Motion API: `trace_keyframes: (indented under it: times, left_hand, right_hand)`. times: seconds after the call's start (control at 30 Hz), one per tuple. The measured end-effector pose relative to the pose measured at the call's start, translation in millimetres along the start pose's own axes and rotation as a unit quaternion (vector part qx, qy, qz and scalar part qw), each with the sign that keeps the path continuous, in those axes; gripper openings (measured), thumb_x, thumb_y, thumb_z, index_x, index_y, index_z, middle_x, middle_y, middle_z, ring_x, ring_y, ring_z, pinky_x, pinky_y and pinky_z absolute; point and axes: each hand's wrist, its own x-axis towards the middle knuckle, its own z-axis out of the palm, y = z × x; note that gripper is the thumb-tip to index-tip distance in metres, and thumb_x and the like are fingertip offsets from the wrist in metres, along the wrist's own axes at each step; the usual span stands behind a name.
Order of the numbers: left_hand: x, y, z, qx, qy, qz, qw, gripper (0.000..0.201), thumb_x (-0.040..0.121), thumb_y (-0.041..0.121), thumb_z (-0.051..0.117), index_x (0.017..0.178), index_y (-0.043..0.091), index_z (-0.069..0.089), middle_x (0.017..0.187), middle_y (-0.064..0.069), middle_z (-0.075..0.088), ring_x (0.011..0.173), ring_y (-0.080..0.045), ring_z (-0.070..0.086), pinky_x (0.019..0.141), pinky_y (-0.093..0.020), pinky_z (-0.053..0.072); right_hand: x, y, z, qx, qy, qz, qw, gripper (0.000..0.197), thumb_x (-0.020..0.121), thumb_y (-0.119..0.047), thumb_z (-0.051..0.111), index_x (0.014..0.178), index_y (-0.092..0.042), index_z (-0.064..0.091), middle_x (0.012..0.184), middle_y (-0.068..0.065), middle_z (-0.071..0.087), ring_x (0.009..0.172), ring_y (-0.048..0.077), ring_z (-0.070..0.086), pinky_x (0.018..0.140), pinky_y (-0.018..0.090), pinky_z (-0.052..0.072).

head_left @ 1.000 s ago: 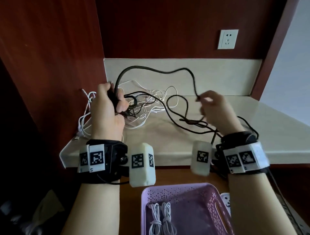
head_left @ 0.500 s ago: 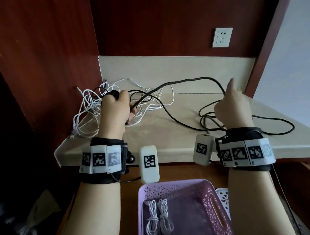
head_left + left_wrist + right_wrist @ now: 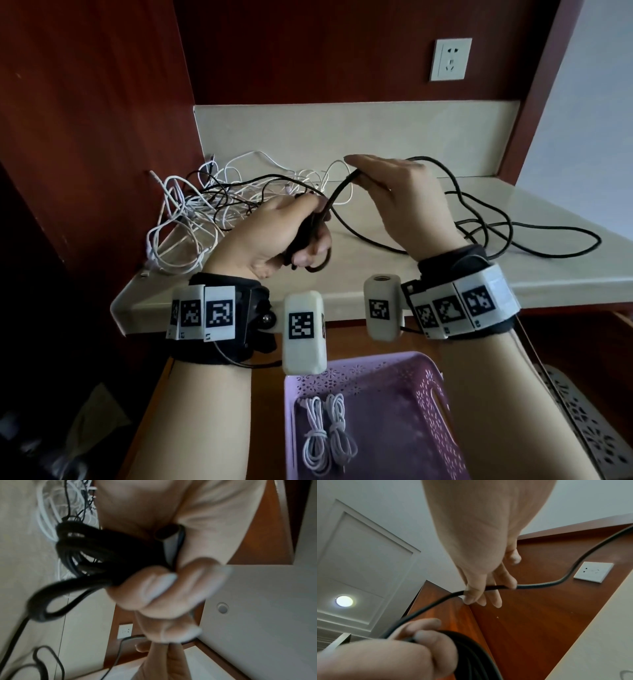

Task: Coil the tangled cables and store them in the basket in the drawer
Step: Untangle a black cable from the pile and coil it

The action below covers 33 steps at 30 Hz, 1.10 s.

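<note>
progress: two white coils (image 3: 329,433) already in basket (image 3: 435,394) | now: left hand (image 3: 277,236) clenched round black cable (image 3: 479,236) loops, right hand (image 3: 407,202) pinching next length above counter (image 3: 513,274) | left: black slack toward right edge, white tangle (image 3: 191,219) at back-left corner

left hand (image 3: 274,236) fisted, fingers curled round a black cable bundle (image 3: 89,553), right hand (image 3: 407,202) at its 2 o'clock, raised, thumb and fingers pinching the same cable, both forearms reaching forward.
</note>
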Motion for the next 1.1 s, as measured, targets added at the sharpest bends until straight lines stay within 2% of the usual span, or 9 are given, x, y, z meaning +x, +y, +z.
trace_keyframes:
  times: [0.1,0.2,0.33,0.47,0.6,0.77,0.87,0.97,1.1]
  left_hand:
    - [-4,-2,1,-0.015,-0.077,-0.003,0.997,0.028,0.099,0.011,0.023,0.077,0.006,0.040,0.044,-0.008,0.049,0.026,-0.011,0.032,0.036,-0.015,0.029]
    - [-5,-2,6,-0.067,-0.149,-0.006,0.987,0.027,0.098,0.018,0.022,0.078,0.008,0.038,0.042,-0.007,0.050,0.025,-0.009,0.035,0.036,-0.015,0.033]
    - [-4,0,8,-0.168,-0.181,0.003,0.969,0.033,0.096,0.031,0.022,0.077,0.010,0.038,0.037,-0.002,0.046,0.021,-0.002,0.031,0.031,-0.012,0.031]
    - [-3,-3,1,-0.207,-0.183,0.000,0.961,0.045,0.095,0.041,0.028,0.069,0.013,0.053,0.039,-0.003,0.046,0.022,-0.001,0.034,0.031,-0.011,0.032]
    - [-3,-5,-1,-0.179,-0.172,0.018,0.969,0.027,0.073,0.040,0.055,0.059,0.018,0.059,0.040,-0.006,0.050,0.024,-0.003,0.039,0.034,-0.009,0.034]
    - [-2,-7,-17,-0.215,-0.187,0.046,0.957,0.026,0.063,0.036,0.080,0.058,0.021,0.059,0.045,0.001,0.056,0.028,-0.001,0.043,0.031,-0.010,0.037]
    - [-2,-6,-31,-0.267,-0.164,0.058,0.948,0.030,0.064,0.035,0.083,0.059,0.021,0.057,0.042,0.003,0.054,0.027,0.000,0.042,0.029,-0.010,0.036]
    - [-4,-10,-32,-0.225,-0.115,0.094,0.963,0.029,0.065,0.041,0.078,0.058,0.023,0.057,0.041,0.005,0.054,0.027,0.001,0.042,0.037,-0.012,0.038]
    - [-6,-10,-24,-0.218,-0.090,0.109,0.966,0.025,0.063,0.043,0.073,0.056,0.023,0.060,0.039,0.006,0.054,0.027,0.001,0.042,0.055,-0.014,0.050]
  right_hand:
    - [0,3,-4,-0.125,0.060,-0.023,0.990,0.027,0.092,-0.032,0.050,0.096,-0.017,0.072,0.071,-0.003,0.069,0.079,0.025,0.058,0.075,0.033,0.029]
    - [2,2,-6,-0.061,0.039,-0.002,0.997,0.034,0.094,-0.034,0.042,0.093,-0.014,0.070,0.072,-0.008,0.064,0.078,0.022,0.061,0.094,0.032,0.030]
    - [-1,-2,-1,0.009,0.018,0.045,0.999,0.028,0.095,-0.035,0.047,0.096,-0.014,0.067,0.070,-0.004,0.060,0.062,0.023,0.052,0.059,0.043,0.048]
    - [-2,0,4,-0.014,0.023,0.077,0.997,0.032,0.095,-0.041,0.043,0.098,-0.017,0.065,0.073,0.002,0.065,0.064,0.029,0.054,0.057,0.043,0.047]
    - [-1,-3,7,-0.005,0.017,0.114,0.993,0.029,0.093,-0.041,0.044,0.099,-0.022,0.066,0.077,-0.001,0.067,0.070,0.027,0.057,0.062,0.040,0.048]
    - [0,-12,2,0.194,-0.081,0.153,0.966,0.019,0.095,-0.023,0.055,0.101,-0.013,0.070,0.060,-0.019,0.056,0.056,0.000,0.047,0.059,0.018,0.038]
    - [-3,-14,-11,0.350,-0.163,0.172,0.906,0.020,0.092,-0.030,0.059,0.106,-0.019,0.067,0.063,-0.013,0.053,0.058,0.009,0.043,0.058,0.020,0.031]
    - [-5,-13,-10,0.304,-0.269,0.166,0.899,0.036,0.076,-0.043,0.070,0.104,-0.019,0.066,0.063,-0.005,0.046,0.059,0.008,0.040,0.056,0.022,0.031]
    - [-5,-12,-3,0.262,-0.291,0.193,0.900,0.022,0.083,-0.019,0.071,0.103,-0.016,0.063,0.065,-0.008,0.057,0.062,0.009,0.048,0.058,0.022,0.039]
